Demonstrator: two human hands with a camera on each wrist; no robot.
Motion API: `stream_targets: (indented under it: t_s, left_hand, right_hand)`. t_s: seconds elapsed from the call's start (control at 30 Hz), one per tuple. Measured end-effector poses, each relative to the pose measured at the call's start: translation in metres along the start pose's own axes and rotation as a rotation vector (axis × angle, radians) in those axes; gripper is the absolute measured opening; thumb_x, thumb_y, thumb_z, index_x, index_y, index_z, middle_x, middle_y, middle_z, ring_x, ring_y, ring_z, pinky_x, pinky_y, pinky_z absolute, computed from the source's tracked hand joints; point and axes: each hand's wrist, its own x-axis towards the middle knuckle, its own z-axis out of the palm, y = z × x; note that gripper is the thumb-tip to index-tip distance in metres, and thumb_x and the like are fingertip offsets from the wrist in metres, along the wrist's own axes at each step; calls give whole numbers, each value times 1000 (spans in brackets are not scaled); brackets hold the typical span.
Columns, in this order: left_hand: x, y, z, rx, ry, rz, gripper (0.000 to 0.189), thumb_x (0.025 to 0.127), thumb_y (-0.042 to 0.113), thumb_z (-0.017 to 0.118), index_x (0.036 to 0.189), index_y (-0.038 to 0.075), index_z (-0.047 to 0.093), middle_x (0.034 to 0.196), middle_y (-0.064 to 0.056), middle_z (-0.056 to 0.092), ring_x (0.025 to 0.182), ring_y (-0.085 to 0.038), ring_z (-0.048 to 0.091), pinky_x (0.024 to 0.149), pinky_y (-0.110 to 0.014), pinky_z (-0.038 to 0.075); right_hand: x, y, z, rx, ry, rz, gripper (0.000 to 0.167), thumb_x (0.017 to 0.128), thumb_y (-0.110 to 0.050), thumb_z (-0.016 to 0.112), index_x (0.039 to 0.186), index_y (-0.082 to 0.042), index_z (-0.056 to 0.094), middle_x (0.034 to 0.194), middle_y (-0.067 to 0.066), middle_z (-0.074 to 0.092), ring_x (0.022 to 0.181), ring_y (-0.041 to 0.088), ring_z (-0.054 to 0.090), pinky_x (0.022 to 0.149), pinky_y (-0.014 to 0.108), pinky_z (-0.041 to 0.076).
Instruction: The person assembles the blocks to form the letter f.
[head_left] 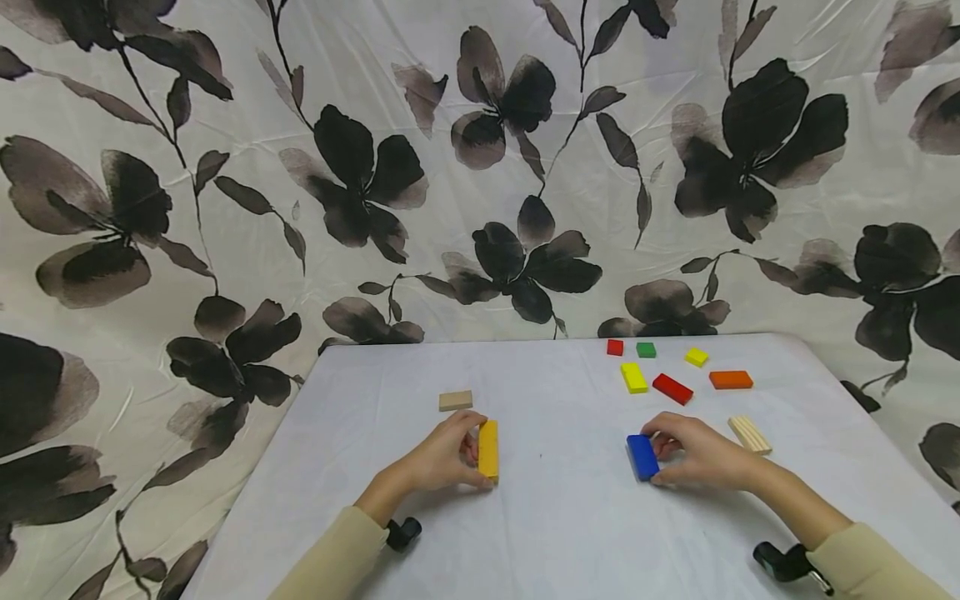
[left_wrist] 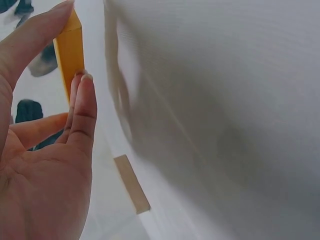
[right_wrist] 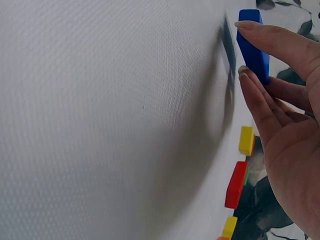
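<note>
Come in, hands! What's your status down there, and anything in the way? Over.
Left hand pinching yellow-orange block. Right hand pinching blue block. Possible obstacle: pale striped block near that hand.

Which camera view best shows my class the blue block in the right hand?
The right wrist view: the blue block appears largest there, with the right hand gripping and partly covering it. The head view shows it smaller, from above; the left wrist view doesn't show it.
</note>
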Motion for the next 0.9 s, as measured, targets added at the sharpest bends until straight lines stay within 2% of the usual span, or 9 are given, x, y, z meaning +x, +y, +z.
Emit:
stream_targets:
  t_s: [0.37,0.9]
  left_hand:
    - [6,8,5,-5,-4,-20,94,71,21,97,147,-1,46,137,-8,47,91,-12,58,80,-23,53]
    - [15,14,11,-16,-5,10,94,71,21,97,147,-2,46,140,-10,47,89,-11,58,81,-23,54]
  right_hand:
    - [5,-3,7,42,-20,-5,61,79,-27,90,127,-4,61,114,2,65,99,17,65,87,28,57]
    - [13,-10,15,43,-29,-24,61,79,-28,90,128,-7,61,115,0,64,99,15,64,88,30,57]
